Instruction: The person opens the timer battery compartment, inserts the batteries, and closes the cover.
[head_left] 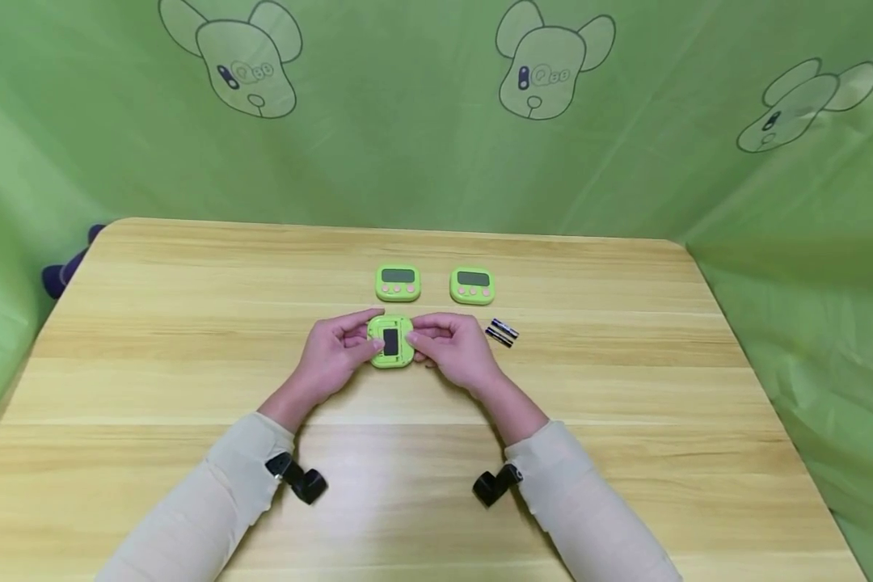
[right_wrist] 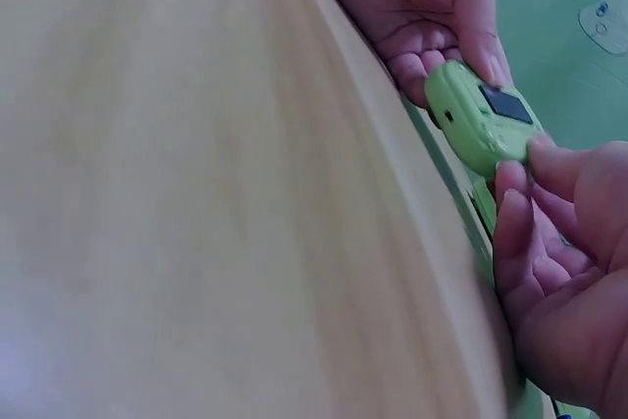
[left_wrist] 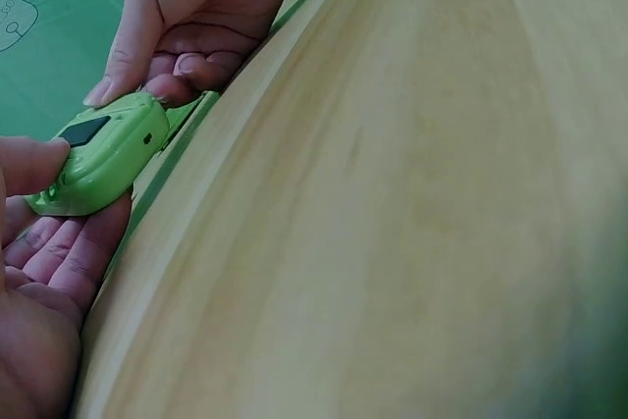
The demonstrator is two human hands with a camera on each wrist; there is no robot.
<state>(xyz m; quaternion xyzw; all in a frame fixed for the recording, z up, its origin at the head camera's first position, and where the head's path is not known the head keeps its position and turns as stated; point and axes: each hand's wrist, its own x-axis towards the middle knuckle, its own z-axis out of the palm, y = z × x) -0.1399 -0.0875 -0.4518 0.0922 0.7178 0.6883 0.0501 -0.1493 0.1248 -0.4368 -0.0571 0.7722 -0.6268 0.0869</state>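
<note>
Both hands hold a green digital timer (head_left: 400, 353) between them, its back turned up with a dark rectangle at the middle. My left hand (head_left: 330, 353) grips its left side, thumb on the back and fingers beneath. On the other side, my right hand (head_left: 460, 349) pinches the edge between thumb and fingers. The left wrist view shows the timer (left_wrist: 108, 169) tilted, with a small dark slot in its side. In the right wrist view, the right thumb presses near the corner of the timer (right_wrist: 471, 134).
Beyond the hands lie two more green timers, one on the left (head_left: 398, 297) and one on the right (head_left: 472, 297), screens and pink buttons up. Two thin dark batteries (head_left: 502, 332) lie right of my right hand on the wooden table (head_left: 626, 364). A green curtain (head_left: 422, 162) hangs behind.
</note>
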